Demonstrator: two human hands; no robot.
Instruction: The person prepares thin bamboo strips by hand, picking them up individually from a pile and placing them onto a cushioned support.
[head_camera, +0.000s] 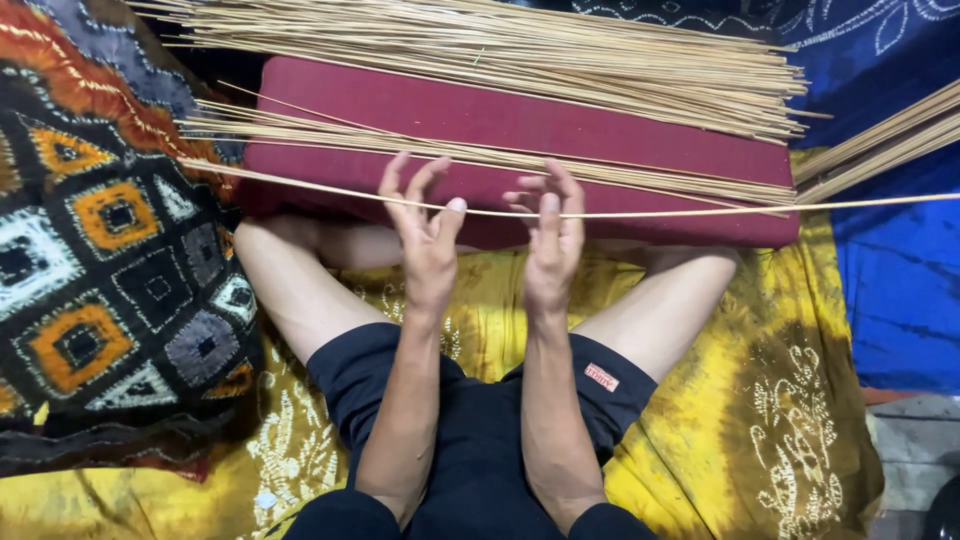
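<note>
My left hand (425, 235) and my right hand (552, 240) are raised side by side in front of a dark red cushion (520, 125). Both pinch one long thin bamboo stick (700, 210) between thumb and fingers; it runs level across the view from the left of the cushion to the right edge. A thick bundle of similar sticks (520, 50) lies along the cushion's far side. A thinner layer of sticks (420, 145) lies across its middle, just beyond my fingers.
A patterned orange, black and white cloth (100, 250) lies at the left. Yellow printed cloth (760, 400) covers the floor under my bare legs. Blue cloth (900, 270) is at the right, with more sticks (880, 140) slanting in from the right edge.
</note>
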